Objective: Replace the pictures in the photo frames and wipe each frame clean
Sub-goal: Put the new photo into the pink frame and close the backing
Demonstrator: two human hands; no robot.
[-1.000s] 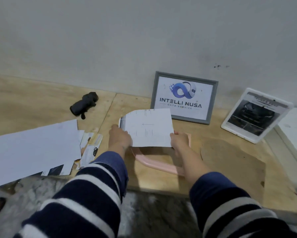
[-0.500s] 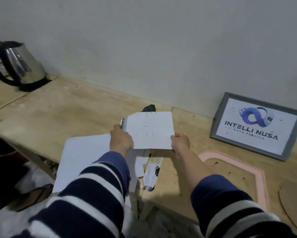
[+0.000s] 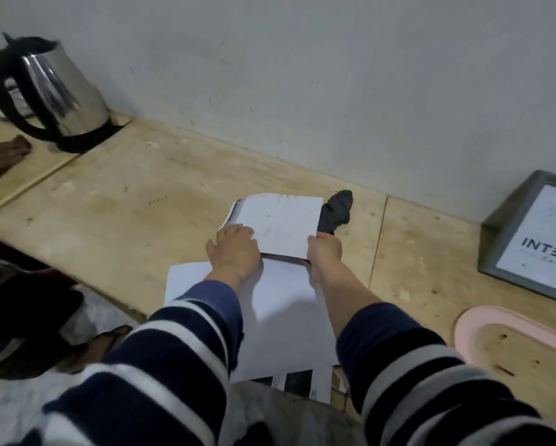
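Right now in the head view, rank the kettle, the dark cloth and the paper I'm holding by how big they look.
1. Kettle, clearly largest.
2. Held paper, pinched by the left hand and right hand.
3. Dark cloth, smallest, though the paper hides part of it.

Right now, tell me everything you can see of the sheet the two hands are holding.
The printed sheet is white paper, roughly rectangular, its blank-looking back toward the camera with faint lines and marks showing. A dark edge shows along its left side and under its lower edge, perhaps a second sheet or the printed face. The left hand grips its lower left corner, the right hand its lower right. It is tilted up above a larger white sheet, in front of the dark cloth.
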